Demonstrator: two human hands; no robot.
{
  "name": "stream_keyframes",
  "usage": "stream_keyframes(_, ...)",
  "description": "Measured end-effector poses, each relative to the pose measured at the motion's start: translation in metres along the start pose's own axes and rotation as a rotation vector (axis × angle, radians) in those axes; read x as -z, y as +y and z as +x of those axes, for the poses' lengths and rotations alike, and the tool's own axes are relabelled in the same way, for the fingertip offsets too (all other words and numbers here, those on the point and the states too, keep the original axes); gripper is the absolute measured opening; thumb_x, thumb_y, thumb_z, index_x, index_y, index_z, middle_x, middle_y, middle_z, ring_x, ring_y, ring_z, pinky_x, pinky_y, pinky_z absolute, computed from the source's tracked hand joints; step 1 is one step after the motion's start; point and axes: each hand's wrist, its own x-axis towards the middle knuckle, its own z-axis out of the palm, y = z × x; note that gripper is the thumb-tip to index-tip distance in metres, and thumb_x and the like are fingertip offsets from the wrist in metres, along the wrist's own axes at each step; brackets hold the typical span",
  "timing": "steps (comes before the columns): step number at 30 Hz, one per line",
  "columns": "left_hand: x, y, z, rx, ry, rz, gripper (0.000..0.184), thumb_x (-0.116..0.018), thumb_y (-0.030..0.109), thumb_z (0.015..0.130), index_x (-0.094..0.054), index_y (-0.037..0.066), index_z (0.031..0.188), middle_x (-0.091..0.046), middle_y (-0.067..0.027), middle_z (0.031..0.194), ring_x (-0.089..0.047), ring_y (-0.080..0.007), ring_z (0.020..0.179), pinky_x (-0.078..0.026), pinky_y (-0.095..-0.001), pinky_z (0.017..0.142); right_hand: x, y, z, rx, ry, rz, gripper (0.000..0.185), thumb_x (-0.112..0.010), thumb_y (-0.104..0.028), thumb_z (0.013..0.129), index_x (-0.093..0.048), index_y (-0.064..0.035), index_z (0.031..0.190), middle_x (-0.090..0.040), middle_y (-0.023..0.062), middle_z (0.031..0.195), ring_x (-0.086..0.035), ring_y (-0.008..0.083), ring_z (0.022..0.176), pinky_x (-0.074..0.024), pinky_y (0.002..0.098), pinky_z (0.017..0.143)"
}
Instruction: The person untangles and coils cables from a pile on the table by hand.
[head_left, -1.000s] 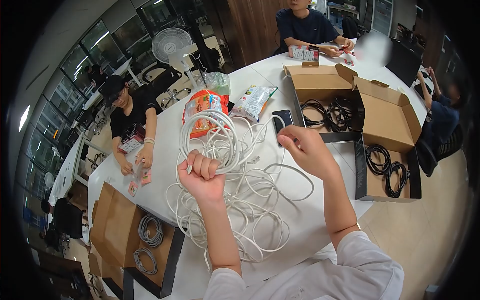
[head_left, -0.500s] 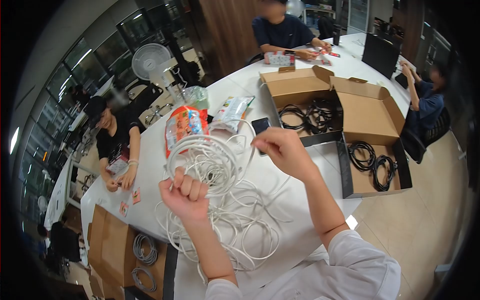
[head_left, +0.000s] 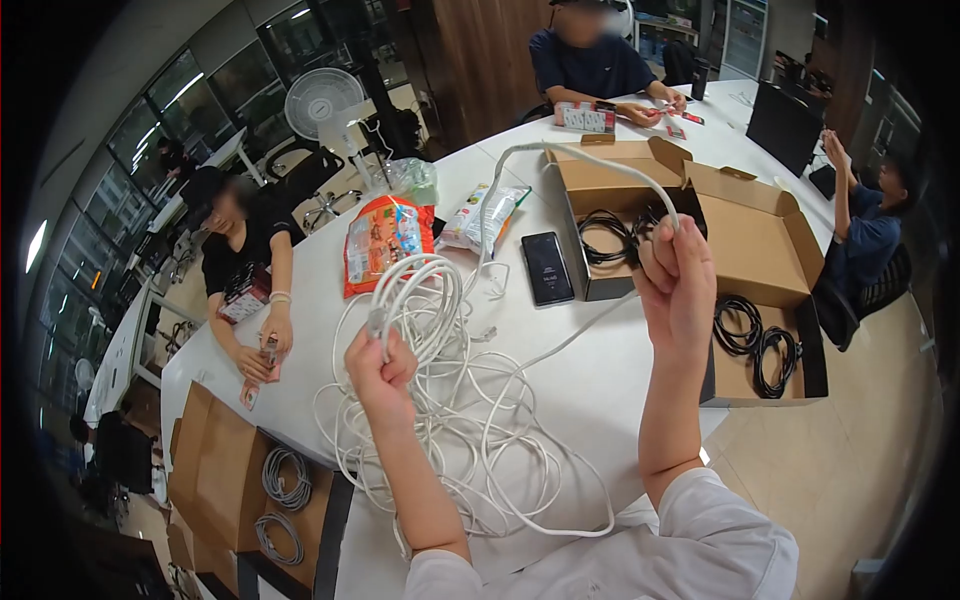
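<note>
My left hand (head_left: 382, 372) is closed around one side of a coiled white cable (head_left: 425, 300), whose loops stand up above the fist; a clear connector shows by the thumb. Off to the right, my right hand (head_left: 677, 275) pinches a single strand of the white cable, which arches up and back to the coil. Below and between the hands, a loose tangle of white cable (head_left: 490, 440) covers part of the white table. A black phone (head_left: 547, 268) lies face up between the coil and my right hand.
Cartons with black cables (head_left: 760, 365) stand at the right, a carton with grey cables (head_left: 225, 470) at lower left. Behind the coil lie an orange bag (head_left: 388, 245) and a snack bag (head_left: 482, 218). A person (head_left: 245, 250) works at left; two more sit farther back.
My right hand has moved right, away from the coil, drawing a strand of cable out into an arch. My left hand has turned a little and still holds the coil.
</note>
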Motion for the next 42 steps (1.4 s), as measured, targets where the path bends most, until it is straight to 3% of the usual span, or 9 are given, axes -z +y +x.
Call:
stream_keyframes(10,-0.011,-0.02,0.007,0.258,-0.066,0.095,0.026,-0.042,0.029,0.094,-0.05,0.006,0.086,-0.029,0.0064,0.058,-0.025,-0.0042,0.049,-0.02,-0.0207,0.046,-0.032,0.014,-0.04,0.068,-0.347,-0.172,0.03,-0.05,-0.026,0.099,-0.061,0.0021,0.093,-0.042,-0.0048,0.06,-0.029,0.0012,0.051,-0.0229,0.019,0.046)
stream_keyframes(11,-0.01,-0.024,0.008,0.328,-0.089,0.102,0.042,-0.037,0.045,0.096,-0.05,0.007,0.086,-0.029,0.0068,0.058,-0.025,-0.005,0.049,-0.02,-0.0209,0.047,-0.034,0.015,-0.043,0.037,-0.367,-0.19,0.027,-0.054,-0.022,0.097,-0.064,0.003,0.093,-0.05,-0.0017,0.062,-0.037,0.0029,0.054,-0.0282,0.0199,0.049)
stream_keyframes(14,-0.014,-0.025,0.007,0.417,-0.258,-0.041,0.061,-0.028,0.063,0.094,-0.05,0.006,0.092,-0.03,0.0059,0.059,-0.026,-0.0057,0.05,-0.02,-0.0219,0.048,-0.044,0.015,-0.043,0.119,-0.568,-0.386,0.022,-0.057,-0.017,0.094,-0.065,0.0038,0.092,-0.057,0.0032,0.066,-0.047,0.0078,0.058,-0.0353,0.0231,0.051)
stream_keyframes(15,-0.018,-0.024,0.007,0.447,-0.258,-0.022,0.072,-0.021,0.074,0.089,-0.047,0.007,0.09,-0.029,0.006,0.059,-0.025,-0.0069,0.049,-0.02,-0.0218,0.05,-0.049,0.012,-0.042,0.127,-0.645,-0.446,0.016,-0.06,-0.013,0.09,-0.066,0.0023,0.09,-0.061,0.0076,0.07,-0.055,0.0168,0.06,-0.041,0.0279,0.054)
stream_keyframes(18,-0.011,-0.03,0.012,0.551,-0.417,-0.44,0.071,-0.022,0.075,0.088,-0.045,0.007,0.087,-0.029,0.0058,0.059,-0.025,-0.0071,0.049,-0.021,-0.0224,0.05,-0.053,0.012,-0.043,0.092,-0.93,-0.579,0.013,-0.062,-0.012,0.088,-0.067,-0.0005,0.09,-0.062,0.0093,0.072,-0.056,0.024,0.06,-0.0429,0.0308,0.054)
stream_keyframes(22,-0.011,-0.017,0.012,0.562,-0.387,-0.61,0.054,-0.029,0.059,0.095,-0.045,0.008,0.087,-0.028,0.0051,0.06,-0.026,-0.0075,0.049,-0.023,-0.024,0.051,-0.058,0.013,-0.046,0.072,-1.211,-0.744,0.014,-0.064,-0.018,0.086,-0.065,-0.0048,0.088,-0.061,0.0063,0.072,-0.059,0.0269,0.063,-0.0454,0.0356,0.055)
stream_keyframes(28,-0.005,-0.01,0.012,0.425,-0.346,-0.747,0.025,-0.041,0.032,0.097,-0.045,0.01,0.089,-0.03,0.004,0.06,-0.028,-0.0078,0.049,-0.024,-0.0255,0.052,-0.053,0.021,-0.051,-0.037,-1.347,-0.964,0.015,-0.063,-0.02,0.085,-0.062,-0.0058,0.081,-0.063,0.0072,0.075,-0.06,0.0289,0.066,-0.0461,0.0388,0.056)
stream_keyframes(38,0.009,0.009,0.014,0.0,-0.156,-0.924,0.018,-0.037,0.024,0.103,-0.042,0.009,0.094,-0.031,0.0036,0.065,-0.029,-0.0074,0.054,-0.03,-0.0247,0.055,-0.028,0.033,-0.034,-0.009,-1.035,-1.312,0.011,-0.065,-0.01,0.078,-0.065,-0.0043,0.087,-0.065,0.0124,0.08,-0.063,0.0321,0.075,-0.0489,0.0416,0.068)
stream_keyframes(42,0.015,0.012,0.013,0.034,-0.216,-0.986,0.019,-0.037,0.025,0.103,-0.042,0.009,0.094,-0.03,0.0036,0.065,-0.029,-0.007,0.052,-0.031,-0.0241,0.055,-0.035,0.022,-0.016,-0.459,-1.043,-1.141,0.067,-0.078,-0.029,0.074,-0.049,-0.0074,0.131,-0.065,0.0167,0.102,-0.067,0.0269,0.089,-0.0522,0.0374,0.076)
